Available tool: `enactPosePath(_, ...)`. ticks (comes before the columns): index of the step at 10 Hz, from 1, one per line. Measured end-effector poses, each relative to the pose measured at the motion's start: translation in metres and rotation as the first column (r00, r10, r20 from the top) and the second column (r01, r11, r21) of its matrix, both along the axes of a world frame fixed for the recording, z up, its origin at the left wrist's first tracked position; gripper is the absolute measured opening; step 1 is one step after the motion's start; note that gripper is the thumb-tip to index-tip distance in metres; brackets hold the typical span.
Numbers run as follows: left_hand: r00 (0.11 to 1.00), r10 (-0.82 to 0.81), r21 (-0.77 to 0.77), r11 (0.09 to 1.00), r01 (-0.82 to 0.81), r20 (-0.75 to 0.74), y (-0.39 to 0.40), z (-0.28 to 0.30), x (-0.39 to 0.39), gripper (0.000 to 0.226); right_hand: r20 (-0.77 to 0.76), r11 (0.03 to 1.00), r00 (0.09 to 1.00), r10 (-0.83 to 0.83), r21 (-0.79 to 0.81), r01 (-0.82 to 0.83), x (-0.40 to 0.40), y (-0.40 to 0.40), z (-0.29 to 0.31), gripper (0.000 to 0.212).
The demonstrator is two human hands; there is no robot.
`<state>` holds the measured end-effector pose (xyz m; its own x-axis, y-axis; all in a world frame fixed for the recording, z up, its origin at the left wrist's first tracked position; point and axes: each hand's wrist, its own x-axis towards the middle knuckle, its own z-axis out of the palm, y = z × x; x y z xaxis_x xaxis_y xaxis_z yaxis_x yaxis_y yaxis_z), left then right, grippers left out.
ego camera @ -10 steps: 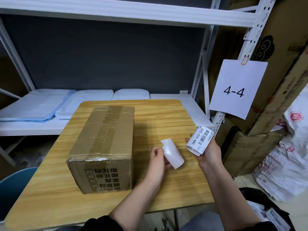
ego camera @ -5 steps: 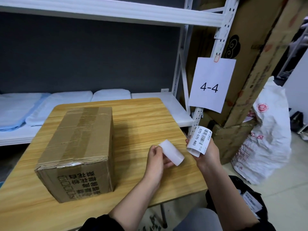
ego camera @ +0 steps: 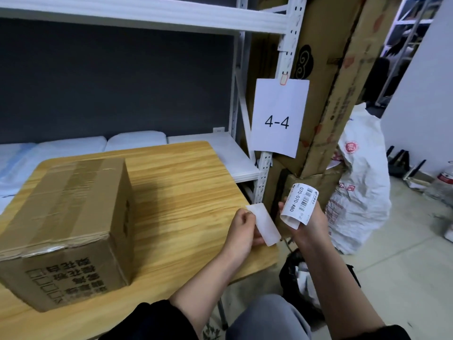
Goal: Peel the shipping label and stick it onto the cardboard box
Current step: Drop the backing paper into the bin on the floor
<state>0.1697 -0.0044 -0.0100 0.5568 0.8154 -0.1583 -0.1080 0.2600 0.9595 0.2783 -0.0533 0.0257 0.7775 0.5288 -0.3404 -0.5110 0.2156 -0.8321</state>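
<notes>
Two pieces of paper are apart now: the right hand (ego camera: 309, 218) holds the printed shipping label (ego camera: 299, 204), curled, its long axis running up and away from the wrist, fingers pinched on its lower end; the left hand (ego camera: 241, 227) is pinched on the blank backing strip (ego camera: 266, 223). Peeling looks done, sticking not yet. Everything turns on the cardboard box (ego camera: 66, 227), which sits on the bench (ego camera: 191, 182) well to the left of the label, beyond the left hand. That hand is nearer the box, so the label must likely cross over it to reach the taped top
</notes>
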Motion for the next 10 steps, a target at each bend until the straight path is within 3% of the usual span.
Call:
enactPosePath(1, 0.997, -0.055, 0.03, 0.998, 0.056, -0.055, -0.01, -0.007, 0.026, 0.023, -0.012, 0.992, 0.997, -0.071, -0.109, 0.069, 0.025, -0.006, -0.001, 0.017)
enactPosePath(3, 0.966, -0.162, 0.109, 0.976, 0.187, -0.199, -0.03, -0.021, 0.074, 0.023, -0.079, 0.992, 0.991, -0.112, -0.072, 0.106, 0.062, -0.048, -0.008, 0.01)
enactPosePath(4, 0.938, -0.215, 0.149, 0.954, 0.262, -0.272, -0.04, -0.03, 0.097, 0.023, 0.046, 0.986, 0.988, -0.149, -0.073, 0.152, 0.081, -0.071, -0.021, 0.013)
enactPosePath(5, 0.891, -0.254, 0.161, 0.929, 0.333, -0.377, -0.048, -0.039, 0.118, 0.025, -0.083, 0.975, 0.971, -0.222, 0.005, 0.224, 0.095, -0.082, -0.031, 0.027)
enactPosePath(7, 0.725, -0.351, 0.097, 0.862, 0.497, -0.593, -0.05, -0.072, 0.159, 0.024, -0.002, 0.977, 0.984, -0.179, -0.117, 0.177, 0.12, -0.093, -0.056, 0.023)
enactPosePath(8, 0.633, -0.339, 0.097, 0.829, 0.551, -0.696, -0.047, -0.092, 0.173, 0.019, 0.129, 0.938, 0.987, -0.096, -0.319, 0.133, 0.131, -0.096, -0.065, 0.02)
enactPosePath(9, 0.553, -0.311, 0.099, 0.801, 0.59, -0.773, -0.041, -0.11, 0.19, 0.016, 0.067, 0.94, 0.991, -0.12, -0.314, 0.135, 0.148, -0.096, -0.083, 0.011)
enactPosePath(10, 0.487, -0.271, 0.117, 0.77, 0.627, -0.83, -0.037, -0.123, 0.203, 0.031, 0.042, 0.925, 0.99, -0.136, -0.353, 0.142, 0.162, -0.097, -0.103, 0.026)
